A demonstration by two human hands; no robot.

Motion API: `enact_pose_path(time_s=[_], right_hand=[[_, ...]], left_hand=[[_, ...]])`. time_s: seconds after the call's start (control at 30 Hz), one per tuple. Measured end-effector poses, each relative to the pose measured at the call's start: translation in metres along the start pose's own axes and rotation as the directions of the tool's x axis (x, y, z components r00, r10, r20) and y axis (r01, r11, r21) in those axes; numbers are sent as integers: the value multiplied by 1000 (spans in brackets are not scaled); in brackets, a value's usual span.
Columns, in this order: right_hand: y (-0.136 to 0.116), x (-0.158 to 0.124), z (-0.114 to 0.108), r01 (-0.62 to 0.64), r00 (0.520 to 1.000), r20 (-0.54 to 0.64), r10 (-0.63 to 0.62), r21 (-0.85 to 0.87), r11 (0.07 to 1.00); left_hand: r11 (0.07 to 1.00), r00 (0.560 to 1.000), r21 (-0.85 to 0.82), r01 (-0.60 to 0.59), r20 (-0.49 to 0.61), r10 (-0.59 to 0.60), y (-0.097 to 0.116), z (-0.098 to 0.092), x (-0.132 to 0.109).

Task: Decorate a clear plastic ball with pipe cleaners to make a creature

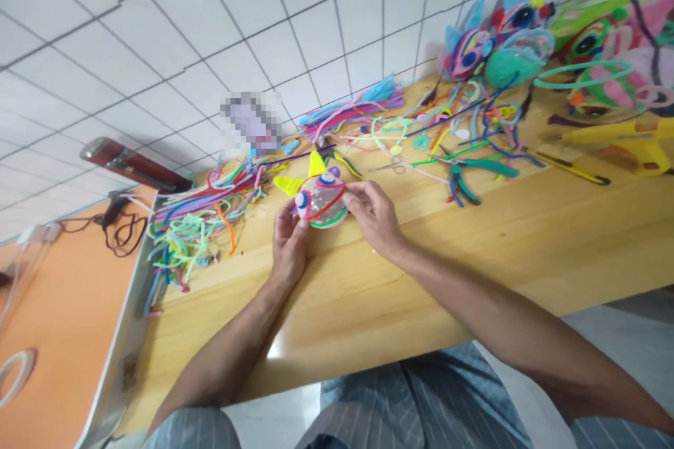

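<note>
I have the clear plastic toy [331, 210] between my two hands, over the wooden table [347, 316], in front of my body. My left hand [289, 242] pinches its left side with thumb and fingers, just beside the lower blue eye [302, 200]. My right hand [375, 214] has thumb and forefinger brought together at the right edge, where the red strip [325, 207] ends; whether they press this strip or the shell, I cannot tell.

I judge the toy very light, with a thin shell, smooth and somewhat slippery, which could dent under a hard squeeze. The yellow horns [316, 165] look soft and easy to bend, so I would rather hold the firm rim of the shell than these or the eyes.

The back of the toy and the tips of some left fingers are hidden from me, and I cannot say if its underside touches the table. Behind it, the tool with yellow-and-black handles [348, 165] is partly covered. The yellow glue gun [639, 144] is cut by the view's right edge, and the pixelated object [251, 121] near the wall is unreadable.
</note>
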State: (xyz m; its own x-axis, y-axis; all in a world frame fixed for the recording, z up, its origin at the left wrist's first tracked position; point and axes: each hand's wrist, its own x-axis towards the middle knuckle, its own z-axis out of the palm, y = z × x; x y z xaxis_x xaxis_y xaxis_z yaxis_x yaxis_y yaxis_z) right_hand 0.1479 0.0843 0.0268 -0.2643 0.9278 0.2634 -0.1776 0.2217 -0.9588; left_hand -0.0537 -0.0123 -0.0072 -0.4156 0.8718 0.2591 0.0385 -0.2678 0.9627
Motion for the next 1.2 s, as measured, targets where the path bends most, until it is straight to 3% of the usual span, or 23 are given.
enact_pose_path(time_s=[0.1, 0.27, 0.47, 0.8, 1.2], right_hand=[[6, 1, 0, -104, 994, 45, 102, 36, 994], [14, 3, -3, -175, 982, 66, 177, -35, 984], [18, 5, -6, -173, 983, 44, 176, -67, 983], [18, 6, -12, -177, 983, 30, 182, -126, 976], [24, 4, -17, -206, 978, 2, 207, -90, 974]], left_hand=[[999, 1000, 34, -31, 0, 31, 0, 4, 0], [999, 1000, 17, -28, 12, 28, -2, 10, -3], [998, 998, 54, -45, 40, 43, -6, 14, -4], [998, 998, -27, -60, 22, 60, -16, 22, -3], [991, 989, -8, -133, 56, 133, -6, 29, -6]])
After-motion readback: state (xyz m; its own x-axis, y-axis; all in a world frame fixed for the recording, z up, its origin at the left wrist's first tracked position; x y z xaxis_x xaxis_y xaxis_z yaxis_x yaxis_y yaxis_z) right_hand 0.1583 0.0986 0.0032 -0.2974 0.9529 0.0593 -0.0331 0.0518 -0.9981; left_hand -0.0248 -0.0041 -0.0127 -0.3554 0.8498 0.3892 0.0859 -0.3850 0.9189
